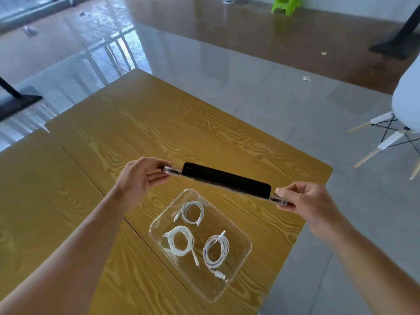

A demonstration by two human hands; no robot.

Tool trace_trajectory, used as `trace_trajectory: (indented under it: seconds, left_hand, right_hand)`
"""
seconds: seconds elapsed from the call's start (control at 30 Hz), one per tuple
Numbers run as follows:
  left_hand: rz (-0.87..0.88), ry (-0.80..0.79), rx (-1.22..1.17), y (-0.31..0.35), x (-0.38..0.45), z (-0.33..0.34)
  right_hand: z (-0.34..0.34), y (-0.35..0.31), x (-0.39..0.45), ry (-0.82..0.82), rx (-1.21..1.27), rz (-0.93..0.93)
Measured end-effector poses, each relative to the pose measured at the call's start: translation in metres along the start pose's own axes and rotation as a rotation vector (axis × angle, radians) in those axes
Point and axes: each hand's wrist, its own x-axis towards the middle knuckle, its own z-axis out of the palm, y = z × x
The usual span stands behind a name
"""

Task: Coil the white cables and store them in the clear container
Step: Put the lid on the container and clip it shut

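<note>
The white moulded chair point(406, 105) with wooden legs is cut off by the right edge. The clear flat lid with a black panel point(225, 181) has both ends hidden under gripping fingers. A green plastic stool point(286, 5) is cropped at the top.

Clear container point(244, 251): open, shallow, lower centre of frame. Three coiled white cables point(181, 243) inside, lying flat, apart.
</note>
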Motion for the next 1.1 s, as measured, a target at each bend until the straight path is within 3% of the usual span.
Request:
trace_trajectory:
  seconds: [0.3, 0.43, 0.63, 0.93, 1.1]
  left_hand:
    - [0.075, 0.168, 0.291, -0.019, -0.021, -0.015]
    - [0.036, 0.182, 0.269, -0.024, -0.027, -0.024]
    - [-0.093, 0.153, 0.218, -0.033, -0.023, -0.036]
    - [-0.139, 0.115, 0.458, -0.051, -0.011, -0.040]
    - [-0.127, 0.114, 0.615, -0.061, -0.005, -0.044]
  right_hand:
    - [0.028, 0.014, -0.029, 0.071, -0.143, -0.047]
    - [0.037, 0.028, -0.039, 0.063, -0.220, -0.042]
    - [0.050, 0.050, -0.056, 0.019, -0.082, 0.080]
    - [0.071, 0.094, -0.079, 0.006, 0.164, 0.244]
    - [0.081, 0.112, -0.090, -0.008, 0.160, 0.283]
